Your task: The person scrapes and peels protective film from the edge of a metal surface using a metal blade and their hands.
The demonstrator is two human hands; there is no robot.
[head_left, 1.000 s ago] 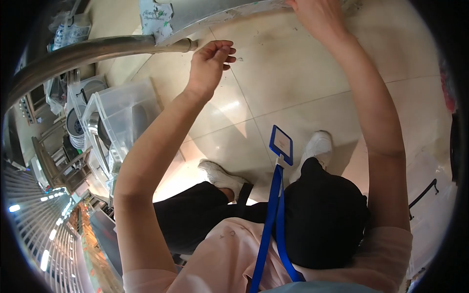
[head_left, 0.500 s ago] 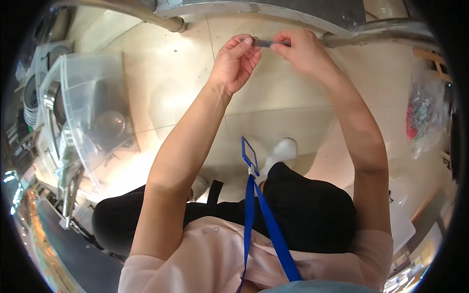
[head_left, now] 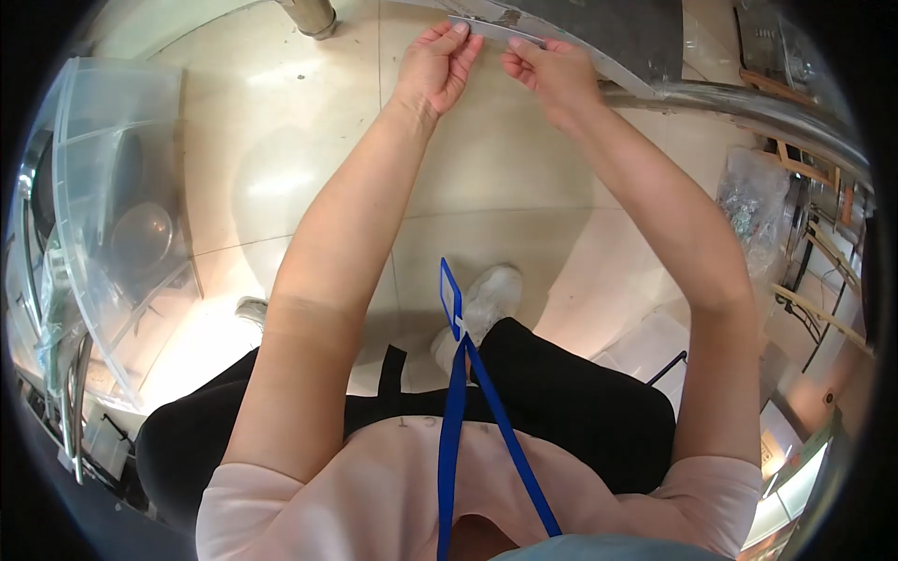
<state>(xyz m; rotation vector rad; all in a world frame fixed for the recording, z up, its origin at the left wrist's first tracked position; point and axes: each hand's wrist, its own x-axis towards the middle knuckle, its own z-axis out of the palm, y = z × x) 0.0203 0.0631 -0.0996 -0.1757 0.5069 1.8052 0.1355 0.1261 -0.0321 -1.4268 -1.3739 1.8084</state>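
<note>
A thin flat grey strip (head_left: 492, 31) stretches between my two hands at the top of the view; its exact kind I cannot make out. My left hand (head_left: 441, 67) pinches one end between thumb and fingers. My right hand (head_left: 558, 77) is closed on the other end, its fingers curled. The strip lies along the light front edge of a dark grey panel (head_left: 617, 37); whether it touches that edge I cannot tell.
On the left stands a clear plastic bin (head_left: 117, 187). Metal tubes (head_left: 313, 17) are near the panel, one of them a thick rail (head_left: 748, 101) on the right. A plastic bag (head_left: 751, 201) lies at the right. A blue lanyard (head_left: 452, 421) with a badge hangs before me.
Both hands have moved up in the view with the strip, which is now at the panel's edge. Earlier it was over the floor, apart from the panel in view.
</note>
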